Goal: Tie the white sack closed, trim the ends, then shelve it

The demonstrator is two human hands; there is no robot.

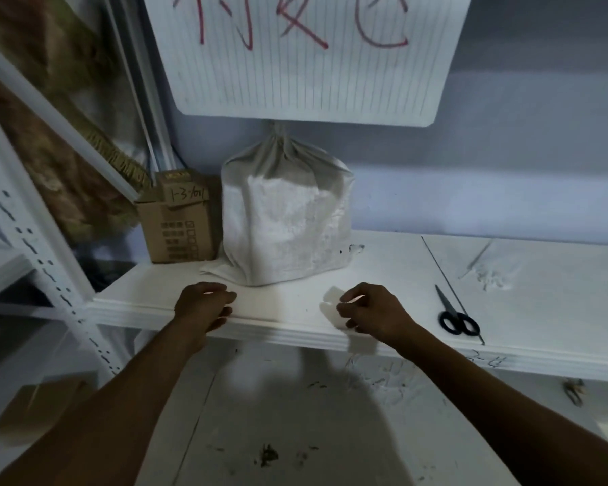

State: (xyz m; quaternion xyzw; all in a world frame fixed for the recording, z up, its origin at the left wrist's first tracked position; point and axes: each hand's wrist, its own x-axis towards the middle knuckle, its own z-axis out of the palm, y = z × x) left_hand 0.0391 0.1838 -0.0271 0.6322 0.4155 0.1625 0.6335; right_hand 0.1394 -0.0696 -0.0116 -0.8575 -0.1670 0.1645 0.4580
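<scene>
The white sack (286, 213) stands upright on the white shelf (383, 275), its neck gathered and tied at the top (278, 136). My left hand (204, 305) hovers over the shelf's front edge, just in front of the sack's left corner, fingers loosely curled and holding nothing. My right hand (369, 312) hangs over the front edge to the right of the sack, fingers curled, with nothing visible in it. Neither hand touches the sack. Black-handled scissors (455, 315) lie on the shelf to the right of my right hand.
A small cardboard box (176, 219) stands against the sack's left side. A lined paper sign (306, 54) with red writing hangs above the sack. A white perforated rack post (43, 247) stands left. Cut fibre scraps (490, 275) lie on the shelf's right part and on the floor.
</scene>
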